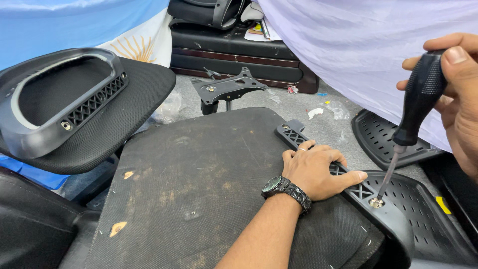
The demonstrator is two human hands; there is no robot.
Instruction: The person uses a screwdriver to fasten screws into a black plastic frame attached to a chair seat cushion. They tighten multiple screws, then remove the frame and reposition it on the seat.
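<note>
Right hand (460, 94) fingers closed around black screwdriver (416, 112), tip in screw (376, 202) just beyond left hand (316, 172) fingers, spread flat, pressing armrest bracket (358, 192).

open seat underside (199, 184) left, armrest bracket (348, 184) and left hand (318, 172) blocking right

Small yellow label (442, 204) on dark panel at lower right, printed papers (257, 33) top centre

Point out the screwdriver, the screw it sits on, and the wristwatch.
screwdriver (420, 97), head view, on its black handle.
screw (376, 202), head view, on its silver head under the tip.
wristwatch (273, 185), head view, on its dark dial.
</note>
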